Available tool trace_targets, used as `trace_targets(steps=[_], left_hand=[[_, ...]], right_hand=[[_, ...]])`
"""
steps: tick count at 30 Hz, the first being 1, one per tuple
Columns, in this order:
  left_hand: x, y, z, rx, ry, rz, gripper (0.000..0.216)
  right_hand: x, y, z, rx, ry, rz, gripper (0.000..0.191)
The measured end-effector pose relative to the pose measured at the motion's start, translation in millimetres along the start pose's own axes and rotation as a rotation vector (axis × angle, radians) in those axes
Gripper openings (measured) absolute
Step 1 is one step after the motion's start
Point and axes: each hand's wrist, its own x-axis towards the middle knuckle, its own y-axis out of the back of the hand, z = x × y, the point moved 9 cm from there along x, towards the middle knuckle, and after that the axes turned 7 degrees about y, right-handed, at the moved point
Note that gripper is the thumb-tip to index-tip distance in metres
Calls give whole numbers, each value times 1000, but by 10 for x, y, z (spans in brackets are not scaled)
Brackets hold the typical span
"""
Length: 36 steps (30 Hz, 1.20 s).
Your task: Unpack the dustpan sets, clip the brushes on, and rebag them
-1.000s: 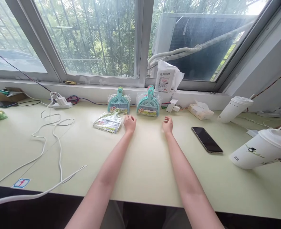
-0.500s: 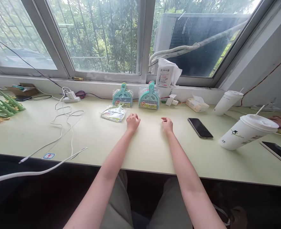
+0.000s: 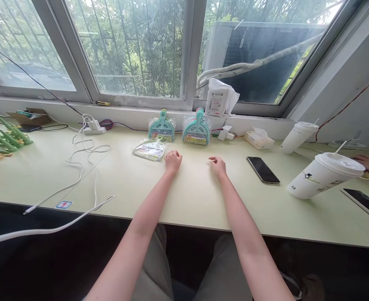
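Observation:
My left hand [image 3: 173,161] rests on the pale green table [image 3: 190,196], fingers curled in a loose fist with nothing visible in it. It lies just right of a flat clear packet holding a small dustpan set [image 3: 149,151]. My right hand [image 3: 217,165] rests a little to the right, fingers loosely bent and apart, holding nothing. Two teal mini dustpan-and-brush sets stand against the window ledge behind the hands, one on the left [image 3: 161,127] and one on the right [image 3: 197,129].
A black phone [image 3: 263,169] lies right of my right hand. Two white lidded cups [image 3: 325,175] [image 3: 297,137] stand further right, beside another person's hand [image 3: 368,161]. White cables [image 3: 84,161] trail across the left side. Green clips [image 3: 4,140] lie far left. A tissue pack [image 3: 259,138] sits by the ledge.
The view has pulled back from the table, showing its front edge and my lap. Both hands stay on the table; the right hand's fingers have eased apart slightly.

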Motion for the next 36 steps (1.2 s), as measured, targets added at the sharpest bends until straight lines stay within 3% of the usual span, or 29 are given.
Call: trace_targets(steps=[7,13,20,23,26,29,32,36], left_hand=[[29,46,-26,3,18,4,6],[93,197,-95,-2,-15,103,10],[227,358,-482,12,207,191,16],[231,334,-543,123,241,136,39],[184,222,-399,341,152,-7,49],[34,100,-76,421,3,-140,40],[-248,-41,387,351,-214,-264,36],[-671,-206,899,50,-475,-453,39]], right_hand=[[10,-23,-8,-27,20,-20,29],[0,-31,-35,-46,21,-36,29],[-12,-42,-78,-83,21,-55,27],[-12,-50,-82,-91,21,-67,27],[-15,-70,-94,-112,18,-88,28],[-19,-108,-142,-175,33,-109,26],[-26,-180,-194,-194,40,-137,21],[-37,-217,-262,-66,49,-139,26]])
